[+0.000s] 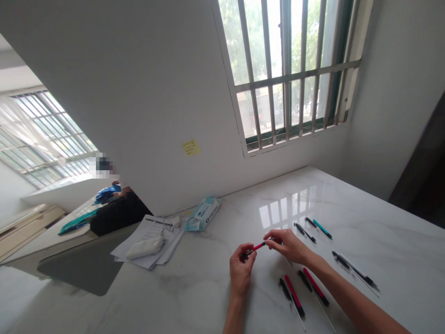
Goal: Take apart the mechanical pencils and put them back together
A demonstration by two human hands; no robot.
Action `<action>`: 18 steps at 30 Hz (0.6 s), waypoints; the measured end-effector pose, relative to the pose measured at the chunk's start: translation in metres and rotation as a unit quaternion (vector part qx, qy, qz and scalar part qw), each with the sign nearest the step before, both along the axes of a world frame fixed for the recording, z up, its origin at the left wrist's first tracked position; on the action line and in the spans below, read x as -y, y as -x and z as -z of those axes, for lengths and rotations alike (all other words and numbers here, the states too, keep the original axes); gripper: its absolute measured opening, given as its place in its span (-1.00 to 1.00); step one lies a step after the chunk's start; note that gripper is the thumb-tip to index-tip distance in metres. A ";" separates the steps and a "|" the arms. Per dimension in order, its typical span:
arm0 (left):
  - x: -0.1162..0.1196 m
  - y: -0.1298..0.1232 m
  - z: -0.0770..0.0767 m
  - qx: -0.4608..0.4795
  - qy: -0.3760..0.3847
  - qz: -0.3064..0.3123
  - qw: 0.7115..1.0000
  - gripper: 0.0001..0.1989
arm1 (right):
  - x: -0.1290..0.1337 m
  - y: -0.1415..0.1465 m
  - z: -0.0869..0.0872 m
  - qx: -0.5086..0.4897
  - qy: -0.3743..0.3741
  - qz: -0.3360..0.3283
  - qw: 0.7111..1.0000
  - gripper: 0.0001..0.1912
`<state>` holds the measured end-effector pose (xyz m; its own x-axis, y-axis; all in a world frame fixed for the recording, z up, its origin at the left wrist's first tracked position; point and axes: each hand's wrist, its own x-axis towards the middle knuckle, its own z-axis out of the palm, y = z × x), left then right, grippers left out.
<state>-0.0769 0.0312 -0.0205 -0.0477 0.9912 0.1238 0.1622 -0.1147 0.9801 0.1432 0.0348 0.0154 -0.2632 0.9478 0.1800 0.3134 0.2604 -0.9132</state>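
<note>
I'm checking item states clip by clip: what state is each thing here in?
Left hand: gripping one end of the red-and-black pen.
Right hand: gripping the other end.
Red-and-black pen: held between both hands.
Red barrels: lying beside separate black parts.
Teal barrel: lying on the tabletop.
Wipes pack: lying down; open or closed unclear.
Papers: loosely stacked, askew.
Yellow note: stuck to the wall.

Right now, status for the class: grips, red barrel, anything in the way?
Left grip closed on red barrel; right grip pinching its far end. Barrel spans both. Loose pen parts nearby, none blocking.
</note>
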 end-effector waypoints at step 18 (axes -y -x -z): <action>0.000 -0.001 -0.001 0.006 0.008 0.004 1.000 -0.64 | 0.000 -0.003 0.001 0.016 -0.020 0.000 1.000 -0.87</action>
<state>-0.0760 0.0314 -0.0191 -0.0406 0.9933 0.1078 0.1488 -0.1006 0.9837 0.1463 0.0352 0.0140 -0.2697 0.9398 0.2100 0.3422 0.2974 -0.8913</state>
